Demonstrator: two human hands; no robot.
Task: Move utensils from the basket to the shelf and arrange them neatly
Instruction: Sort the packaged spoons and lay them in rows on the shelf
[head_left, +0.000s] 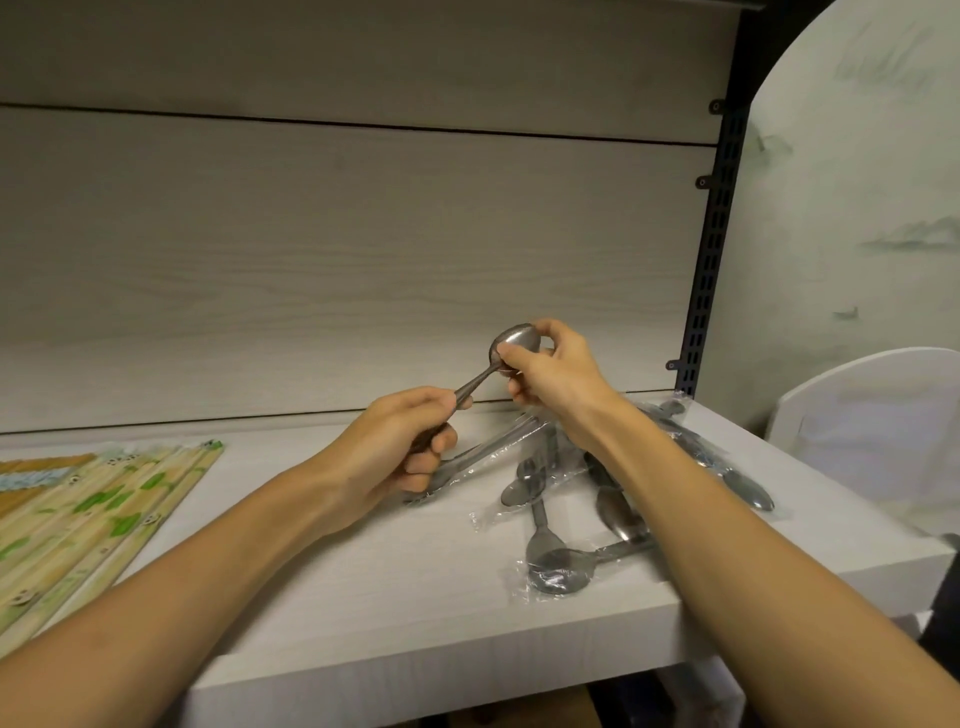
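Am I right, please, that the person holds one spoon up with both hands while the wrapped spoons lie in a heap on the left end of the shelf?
Not quite: in the head view the wrapped spoons lie toward the right end of the shelf. Otherwise yes: the left hand grips the handle of the spoon and the right hand holds its bowl.

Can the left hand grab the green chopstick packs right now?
Probably not yet. The left hand is busy gripping the handle of the spoon, though the way across the shelf to the chopstick packs looks free.
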